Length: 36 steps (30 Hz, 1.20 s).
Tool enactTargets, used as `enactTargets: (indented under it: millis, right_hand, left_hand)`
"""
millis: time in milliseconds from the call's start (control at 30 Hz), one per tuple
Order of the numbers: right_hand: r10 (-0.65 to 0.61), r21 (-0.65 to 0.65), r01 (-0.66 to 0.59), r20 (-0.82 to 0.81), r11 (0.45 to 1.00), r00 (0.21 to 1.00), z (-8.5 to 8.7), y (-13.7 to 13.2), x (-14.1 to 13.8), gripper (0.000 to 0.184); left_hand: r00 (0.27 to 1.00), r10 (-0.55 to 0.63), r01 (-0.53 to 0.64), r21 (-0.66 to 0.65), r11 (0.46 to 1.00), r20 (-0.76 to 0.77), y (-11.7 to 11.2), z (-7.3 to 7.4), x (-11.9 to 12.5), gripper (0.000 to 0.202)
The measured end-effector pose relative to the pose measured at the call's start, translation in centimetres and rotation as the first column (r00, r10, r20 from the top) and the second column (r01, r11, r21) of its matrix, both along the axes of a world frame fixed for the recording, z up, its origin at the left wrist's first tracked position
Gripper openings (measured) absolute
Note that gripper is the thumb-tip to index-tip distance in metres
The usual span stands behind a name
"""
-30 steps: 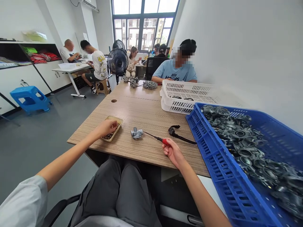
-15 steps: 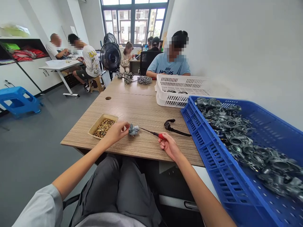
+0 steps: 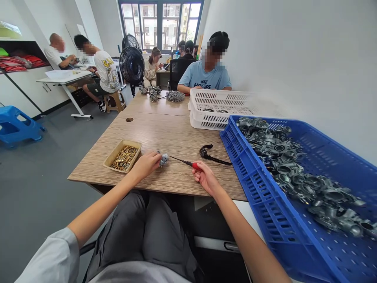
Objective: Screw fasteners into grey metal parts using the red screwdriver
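Note:
My left hand [image 3: 148, 163] is closed around a small grey metal carburetor [image 3: 164, 158] near the table's front edge, and the fingers hide its left side. In my right hand [image 3: 207, 179] is a screwdriver [image 3: 195, 166] with a red and black handle. Its thin dark shaft points left, the tip close to the carburetor's right end; whether it touches cannot be made out. Left of my left hand stands a beige tray [image 3: 106, 162] holding many small brass-coloured parts [image 3: 125, 157].
A blue crate [image 3: 265, 204] full of metal carburetors [image 3: 284, 169] stands at the right. Behind it is a white basket [image 3: 196, 122]. A black wristwatch [image 3: 204, 152] lies between screwdriver and crate. More metal parts [image 3: 175, 96] lie at the far end, where a person in a blue shirt [image 3: 203, 74] sits.
My left fingers have closed in over the carburetor and now cover more of it. The screwdriver still points at it from the right. The whole view has shifted slightly.

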State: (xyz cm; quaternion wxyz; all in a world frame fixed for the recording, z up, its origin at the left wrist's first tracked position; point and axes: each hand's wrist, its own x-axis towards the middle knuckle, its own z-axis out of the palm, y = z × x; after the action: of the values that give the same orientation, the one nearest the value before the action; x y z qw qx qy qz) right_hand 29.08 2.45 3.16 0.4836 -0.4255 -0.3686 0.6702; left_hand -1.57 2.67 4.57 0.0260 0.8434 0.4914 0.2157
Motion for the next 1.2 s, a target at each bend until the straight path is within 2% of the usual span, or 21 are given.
enactTargets:
  millis: [100, 233, 333, 400, 433, 600, 667, 800, 867, 933, 1033, 1100, 1200]
  right_hand:
    - [-0.003, -0.006, 0.003, 0.008, 1.000, 1.000, -0.1, 0.0, 0.0, 0.039]
    - [0.000, -0.008, 0.000, 0.012, 1.000, 1.000, 0.1, 0.0, 0.0, 0.038]
    - [0.005, -0.002, -0.005, 0.011, 1.000, 1.000, 0.1, 0.1, -0.1, 0.038]
    - [0.011, 0.009, -0.011, 0.006, 1.000, 1.000, 0.1, 0.1, 0.0, 0.039]
    - [0.014, 0.014, -0.014, 0.004, 1.000, 1.000, 0.1, 0.1, 0.0, 0.039]
    - [0.001, 0.045, -0.001, 0.012, 0.999, 1.000, 0.0, 0.0, 0.2, 0.039]
    - [-0.028, 0.078, 0.026, 0.029, 0.997, 0.999, 0.4, 0.0, 0.1, 0.038]
    - [-0.066, 0.257, 0.014, 0.196, 0.966, 0.978, 2.8, -0.5, -0.3, 0.037]
    - [-0.065, 0.382, -0.074, 0.340, 0.921, 0.938, 4.6, -1.2, -0.5, 0.037]
    - [-0.080, 0.450, -0.171, 0.487, 0.877, 0.870, 6.4, -2.1, -0.7, 0.038]
    - [-0.123, 0.472, -0.277, 0.656, 0.837, 0.745, 8.4, -3.7, -1.1, 0.034]
    - [-0.154, 0.478, -0.314, 0.712, 0.820, 0.685, 9.1, -4.4, -1.3, 0.031]
    - [-0.152, 0.464, -0.318, 0.728, 0.826, 0.668, 9.4, -4.9, -1.8, 0.030]
  left_hand:
    - [1.000, 0.000, 0.001, 0.056, 0.998, -0.014, -0.2, -0.2, 0.1, 0.011]
    - [0.982, 0.003, -0.021, 0.092, 0.996, 0.189, 0.1, -0.6, 0.0, 0.007]
    - [0.917, 0.045, -0.029, -0.046, 0.998, 0.396, 0.5, -1.5, 0.3, 0.009]
    - [0.873, 0.091, -0.022, -0.148, 0.989, 0.479, 0.6, -2.4, 1.0, 0.007]
    - [0.859, 0.111, -0.035, -0.158, 0.987, 0.500, 0.5, -2.9, 1.5, 0.006]
    - [0.809, 0.183, -0.185, -0.054, 0.981, 0.559, -0.4, -4.8, 3.7, 0.014]
    - [0.801, 0.170, -0.176, -0.047, 0.983, 0.574, -0.6, -5.1, 4.1, 0.016]
    - [0.814, 0.130, -0.116, -0.061, 0.991, 0.566, -0.8, -5.3, 4.0, 0.016]
    - [0.828, 0.117, -0.100, -0.062, 0.993, 0.549, -0.8, -5.3, 3.8, 0.017]
    - [0.838, 0.109, -0.088, -0.063, 0.994, 0.534, -0.9, -5.3, 3.7, 0.018]
    - [0.846, 0.108, -0.085, -0.069, 0.994, 0.522, -1.1, -5.3, 3.7, 0.019]
    - [0.848, 0.111, -0.085, -0.073, 0.994, 0.518, -1.2, -5.2, 3.8, 0.020]
    - [0.850, 0.115, -0.086, -0.081, 0.993, 0.514, -1.3, -5.0, 3.8, 0.020]
